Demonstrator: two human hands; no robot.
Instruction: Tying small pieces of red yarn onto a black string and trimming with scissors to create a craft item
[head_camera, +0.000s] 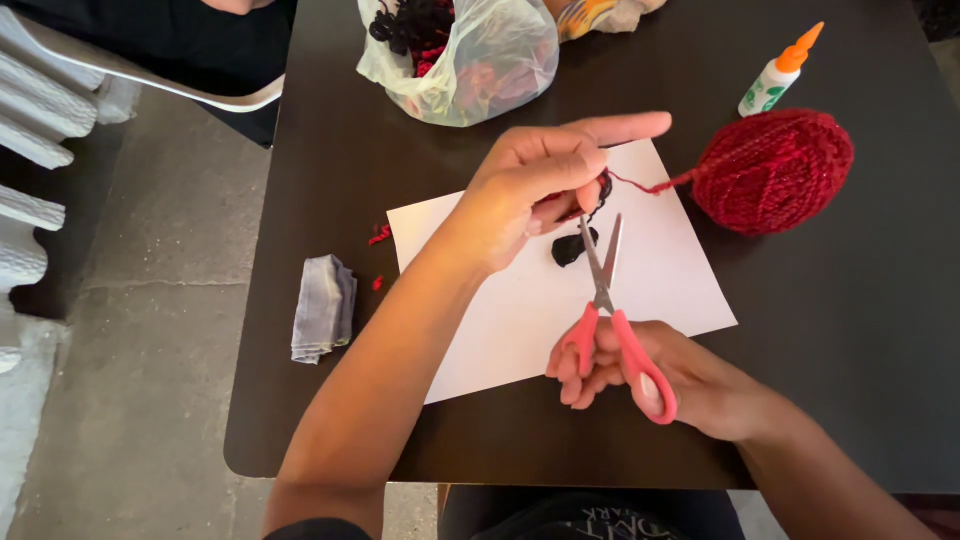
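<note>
My left hand (545, 180) hovers over a white sheet of paper (660, 270), pinching a small dark yarn piece with a red strand running to a red yarn ball (775, 170) on the right. My right hand (650, 375) holds pink-handled scissors (610, 310), blades slightly parted and pointing up toward the left hand. A small black yarn scrap (572, 248) lies on the paper just under the left hand, beside the blade tips.
A dark table (850, 330) bears a clear plastic bag of dark and red yarn (465, 55) at the back, a white glue bottle with orange cap (780, 70) at the back right, and a folded grey cloth (322, 308) on the left. Red scraps (380, 236) lie near the paper.
</note>
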